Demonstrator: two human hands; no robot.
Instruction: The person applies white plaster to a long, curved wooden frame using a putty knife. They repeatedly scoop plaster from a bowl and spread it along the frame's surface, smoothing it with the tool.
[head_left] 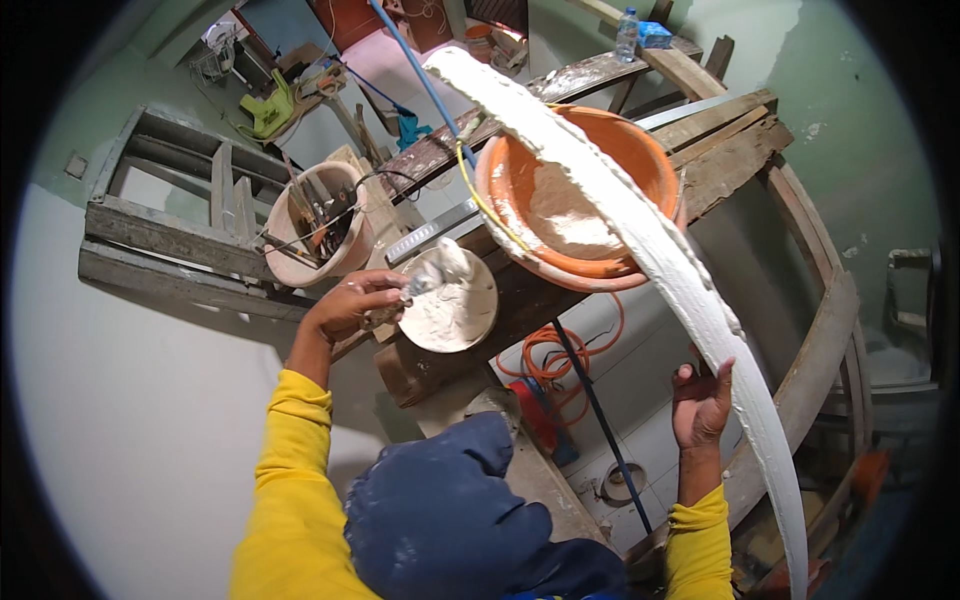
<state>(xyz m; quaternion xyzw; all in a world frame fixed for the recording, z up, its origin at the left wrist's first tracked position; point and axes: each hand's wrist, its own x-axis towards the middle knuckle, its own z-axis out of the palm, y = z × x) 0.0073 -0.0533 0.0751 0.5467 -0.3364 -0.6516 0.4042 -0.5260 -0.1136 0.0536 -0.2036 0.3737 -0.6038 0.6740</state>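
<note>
My left hand [350, 303] grips the handle of a putty knife [412, 288], its fingers wrapped around it. White compound clings to the blade, which is over a small round tub [492, 312] of the same creamy paste. On the other side, my right hand [700, 405] grips a long white strip [690, 290], with the thumb at its edge. Uneven ridges of compound run along the strip. It slants from the far middle to the lower right, passing over an orange bucket [655, 150] with pale powder or paste inside.
Planks [420, 375] support the tub and bucket. A pinkish bucket of tools [345, 230] stands left, beside a grey wooden frame [170, 232]. A coiled orange hose [545, 360] lies on the tiled floor below. Further back are a water bottle [627, 38] and a blue pack [655, 36].
</note>
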